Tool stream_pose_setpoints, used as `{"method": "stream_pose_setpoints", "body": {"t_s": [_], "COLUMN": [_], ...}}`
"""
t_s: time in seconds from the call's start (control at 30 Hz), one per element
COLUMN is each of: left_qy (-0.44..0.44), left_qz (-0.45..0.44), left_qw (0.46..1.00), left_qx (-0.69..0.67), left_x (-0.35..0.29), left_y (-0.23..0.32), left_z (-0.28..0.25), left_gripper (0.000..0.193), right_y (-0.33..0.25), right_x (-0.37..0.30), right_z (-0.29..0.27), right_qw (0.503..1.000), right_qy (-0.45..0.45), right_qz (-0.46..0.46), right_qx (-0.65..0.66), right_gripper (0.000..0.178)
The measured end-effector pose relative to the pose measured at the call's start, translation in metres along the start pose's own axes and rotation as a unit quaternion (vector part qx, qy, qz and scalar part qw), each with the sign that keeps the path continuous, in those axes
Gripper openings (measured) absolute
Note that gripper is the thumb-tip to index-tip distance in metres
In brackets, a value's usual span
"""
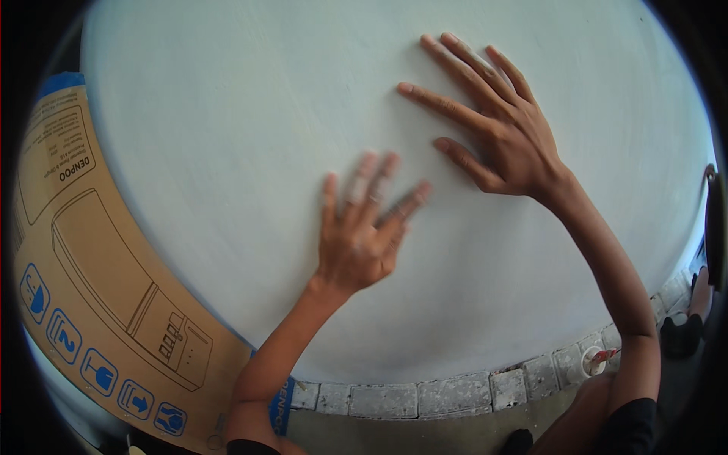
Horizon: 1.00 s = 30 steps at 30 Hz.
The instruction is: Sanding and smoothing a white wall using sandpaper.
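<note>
A broad, smooth pale grey-white wall or panel fills most of the head view. My right hand lies flat against it at the upper right, fingers spread and holding nothing. Lower and more to the left is my left hand, its fingers stretched apart, with no object in it. Motion smears its fingertips, and whether they touch the surface I cannot tell. Whitish marks show on some fingers of both hands.
A brown cardboard box with blue symbols and a line drawing stands along the left. Grey bricks line the panel's lower edge. At the lower right are a white container with something red in it and another person's leg.
</note>
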<state>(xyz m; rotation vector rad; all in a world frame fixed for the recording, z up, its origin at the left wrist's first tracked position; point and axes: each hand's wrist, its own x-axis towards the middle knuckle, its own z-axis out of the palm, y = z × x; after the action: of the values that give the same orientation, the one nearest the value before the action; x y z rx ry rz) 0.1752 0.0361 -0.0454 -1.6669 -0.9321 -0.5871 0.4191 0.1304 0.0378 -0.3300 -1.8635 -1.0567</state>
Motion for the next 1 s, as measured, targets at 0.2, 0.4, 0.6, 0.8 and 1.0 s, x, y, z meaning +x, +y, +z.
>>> {"method": "stream_pose_setpoints", "body": {"t_s": [0.2,0.4,0.6,0.8,1.0], "left_qy": [0.036,0.033,0.06,0.166,0.167], "left_qz": [-0.08,-0.046,-0.098,-0.262,-0.271], "left_qw": [0.996,0.998,0.993,0.951,0.948], "left_qx": [0.017,-0.025,0.023,0.021,0.019], "left_x": [0.012,0.009,-0.001,-0.02,-0.032], "left_y": [-0.023,0.004,-0.046,-0.131,-0.13], "left_z": [-0.009,0.005,-0.004,-0.033,-0.034], "left_gripper": [0.043,0.045,0.047,0.052,0.052], "right_y": [0.0,-0.006,-0.004,-0.023,-0.047], "right_x": [0.002,0.003,0.004,0.005,0.016], "right_z": [0.002,-0.001,0.001,0.012,0.018], "right_qw": [0.997,0.996,0.996,0.993,0.991], "right_qy": [0.063,0.06,0.06,0.057,0.037], "right_qz": [0.052,0.065,0.053,0.092,0.11], "right_qx": [-0.009,-0.019,-0.027,-0.055,-0.07], "right_gripper": [0.059,0.058,0.058,0.061,0.065]}}
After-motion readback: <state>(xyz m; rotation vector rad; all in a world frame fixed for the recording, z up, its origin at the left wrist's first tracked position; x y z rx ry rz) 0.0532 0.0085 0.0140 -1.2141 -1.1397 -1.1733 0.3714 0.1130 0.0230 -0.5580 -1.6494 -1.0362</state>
